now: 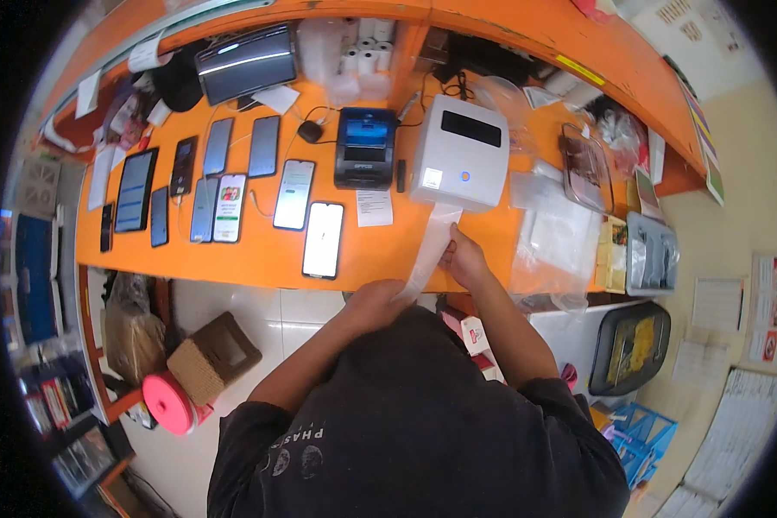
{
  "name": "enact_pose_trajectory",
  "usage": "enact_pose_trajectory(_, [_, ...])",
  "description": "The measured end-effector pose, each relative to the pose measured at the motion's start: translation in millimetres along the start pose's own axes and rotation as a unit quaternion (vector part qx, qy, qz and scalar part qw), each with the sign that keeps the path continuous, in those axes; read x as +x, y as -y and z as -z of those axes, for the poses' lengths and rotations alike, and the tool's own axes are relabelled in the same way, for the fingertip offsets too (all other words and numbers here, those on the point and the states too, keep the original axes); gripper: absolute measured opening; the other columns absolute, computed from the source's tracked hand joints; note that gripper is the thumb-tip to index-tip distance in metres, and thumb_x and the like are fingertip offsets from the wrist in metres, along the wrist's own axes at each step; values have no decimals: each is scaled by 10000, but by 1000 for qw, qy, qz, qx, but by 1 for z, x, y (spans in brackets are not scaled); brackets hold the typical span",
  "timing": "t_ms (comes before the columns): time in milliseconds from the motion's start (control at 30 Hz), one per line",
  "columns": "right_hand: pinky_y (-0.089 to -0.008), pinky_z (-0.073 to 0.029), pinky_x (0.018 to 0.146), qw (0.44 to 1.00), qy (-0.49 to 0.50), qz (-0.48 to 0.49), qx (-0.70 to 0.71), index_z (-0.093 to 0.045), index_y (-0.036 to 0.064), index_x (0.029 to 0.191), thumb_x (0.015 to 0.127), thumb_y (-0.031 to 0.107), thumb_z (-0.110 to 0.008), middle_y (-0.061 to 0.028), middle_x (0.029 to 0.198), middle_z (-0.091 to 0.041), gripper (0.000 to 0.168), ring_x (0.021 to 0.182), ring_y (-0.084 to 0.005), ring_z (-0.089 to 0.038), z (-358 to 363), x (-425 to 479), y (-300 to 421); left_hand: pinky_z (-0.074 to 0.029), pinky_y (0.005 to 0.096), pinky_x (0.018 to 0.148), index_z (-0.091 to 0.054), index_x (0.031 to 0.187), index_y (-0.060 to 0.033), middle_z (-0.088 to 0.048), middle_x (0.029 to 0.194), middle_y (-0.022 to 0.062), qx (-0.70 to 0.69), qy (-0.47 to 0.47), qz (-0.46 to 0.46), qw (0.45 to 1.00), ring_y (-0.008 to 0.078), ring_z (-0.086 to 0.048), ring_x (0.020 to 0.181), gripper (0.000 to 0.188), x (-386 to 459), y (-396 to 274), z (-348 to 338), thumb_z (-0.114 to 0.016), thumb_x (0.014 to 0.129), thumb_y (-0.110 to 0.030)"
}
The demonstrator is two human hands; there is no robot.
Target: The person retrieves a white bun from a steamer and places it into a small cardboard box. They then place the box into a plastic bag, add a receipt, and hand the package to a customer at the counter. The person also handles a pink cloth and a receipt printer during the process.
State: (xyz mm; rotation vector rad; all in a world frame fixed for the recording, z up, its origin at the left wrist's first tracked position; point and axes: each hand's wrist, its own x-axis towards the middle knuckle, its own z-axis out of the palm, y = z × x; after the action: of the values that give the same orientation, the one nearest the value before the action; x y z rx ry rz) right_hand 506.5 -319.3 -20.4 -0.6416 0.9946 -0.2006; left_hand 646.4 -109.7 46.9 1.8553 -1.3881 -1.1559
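Note:
A white label printer (pixel 458 155) stands on the orange table, with a round button on its top. A long pale paper strip (pixel 431 249) hangs from its front and runs down over the table's near edge. My left hand (pixel 379 303) grips the strip's lower end, close to my body. Higher up, my right hand (pixel 464 260) pinches the right edge of the same strip, just below the printer. Left of the label printer is a small black receipt printer (pixel 364 152), and a printed slip (pixel 375 208) comes out at its front.
Several phones lie on the left half of the table, among them a lit phone (pixel 323 241) near the front edge. Clear plastic bags (pixel 550 233) cover the right side. Beyond them are a yellow tray (pixel 612 256) and a grey tray (pixel 651 252). A monitor (pixel 247 63) stands behind.

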Motion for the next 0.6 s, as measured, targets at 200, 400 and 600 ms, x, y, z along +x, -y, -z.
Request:
enact_pose_trajectory(200, [-417,-481,981,992,88,-2,90,-579,131,1220,1054,461,-439,-34,1135,-673,394,1083,-213,-631,13,37,-15,-485,466,786,-663,903,-70,-655,885,126,242,-113,13,964,323,-654,895,130,-9,-8,-29,-626,898,-195])
enact_pose_trajectory(400, [-441,-484,984,982,148,-33,112,-565,139,1233,1043,471,-459,-60,1146,-665,397,1088,-257,-641,30,62,-10,-449,425,819,-682,920,-116,-642,923,84,354,-173,72,916,272,-640,939,102,-7,-27,-55,-614,886,-183])
enact_pose_trajectory(600, [-439,-476,982,988,124,45,77,-472,148,1337,1062,406,-453,-84,1210,-632,378,1057,-261,-647,19,50,-2,-455,425,831,-689,927,-122,-644,913,75,385,-179,145,894,267,-643,940,113,-6,-32,-71,-598,861,-134])
